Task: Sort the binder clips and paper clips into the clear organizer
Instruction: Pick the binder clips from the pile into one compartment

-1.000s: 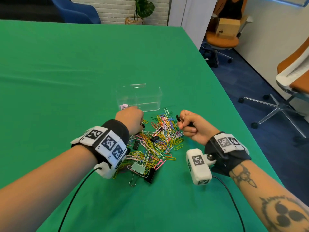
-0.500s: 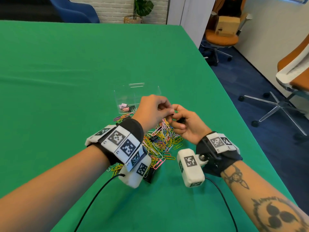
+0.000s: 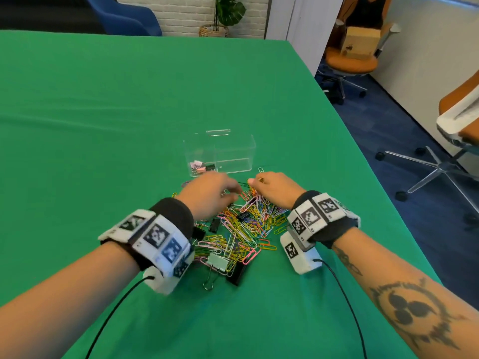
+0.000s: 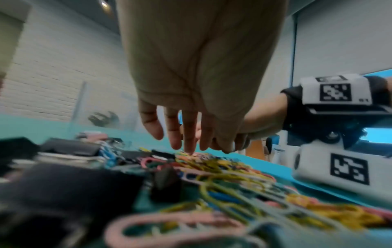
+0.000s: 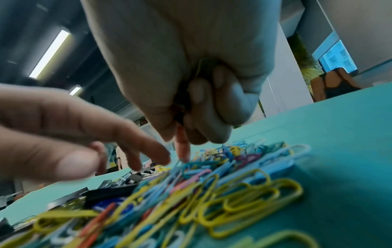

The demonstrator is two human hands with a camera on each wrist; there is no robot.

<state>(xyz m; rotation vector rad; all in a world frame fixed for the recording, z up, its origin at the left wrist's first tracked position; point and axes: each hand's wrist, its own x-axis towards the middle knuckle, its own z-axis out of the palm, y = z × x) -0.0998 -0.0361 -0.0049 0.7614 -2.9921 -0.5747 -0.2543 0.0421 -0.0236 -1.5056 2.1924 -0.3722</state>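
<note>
A clear organizer (image 3: 233,151) stands on the green table, with a few small binder clips (image 3: 198,165) in its left compartment. In front of it lies a heap of coloured paper clips (image 3: 243,229) mixed with black binder clips (image 3: 243,216). My left hand (image 3: 228,194) reaches down onto the far side of the heap, and its straight fingertips (image 4: 191,149) touch the clips. My right hand (image 3: 255,181) hovers just right of it, curled into a fist. In the right wrist view the right hand (image 5: 201,104) grips a dark binder clip (image 5: 201,67) whose wire loop shows.
A large black binder clip (image 3: 237,274) and a pale one (image 3: 217,261) lie at the heap's near edge. The table's right edge (image 3: 363,156) drops to the floor, where office chairs (image 3: 350,60) stand. Cables trail from both wrists.
Half a second ago both hands met above the heap. They have since parted and sunk onto it, with the left fingers now spread on the clips. Before that the left hand was at the organizer.
</note>
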